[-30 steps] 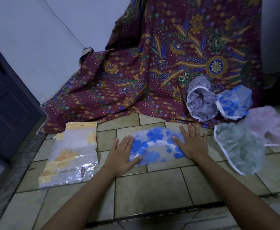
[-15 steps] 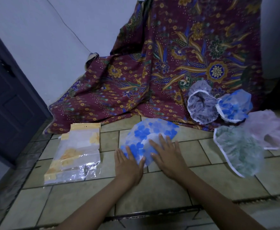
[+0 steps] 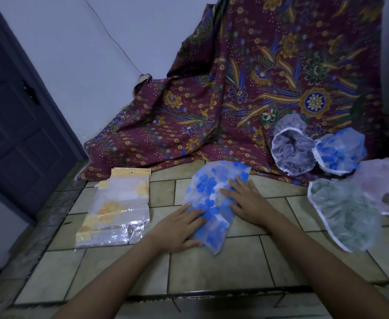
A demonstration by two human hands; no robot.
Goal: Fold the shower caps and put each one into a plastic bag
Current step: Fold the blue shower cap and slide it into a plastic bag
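Draping from the upper right of the frame down to its middle, a maroon flower-patterned batik cloth [image 3: 235, 111] meets the beige tiled floor [image 3: 212, 268]. A dark panelled door [image 3: 16, 134] fills the left edge. Left of centre lies a stack of clear plastic bags with yellow print [image 3: 115, 208]. At the right sit a green translucent shower cap [image 3: 343, 212], a pale pink shower cap [image 3: 382, 187], a grey shower cap [image 3: 290, 153] and a blue-patterned shower cap [image 3: 338, 153]. In the centre, on the floor, lies the folded clear shower cap with blue flowers [image 3: 207, 185]. The left hand [image 3: 177, 226] and right hand [image 3: 246, 201] lie flat on it, fingers straight and slightly spread, pressing it down.
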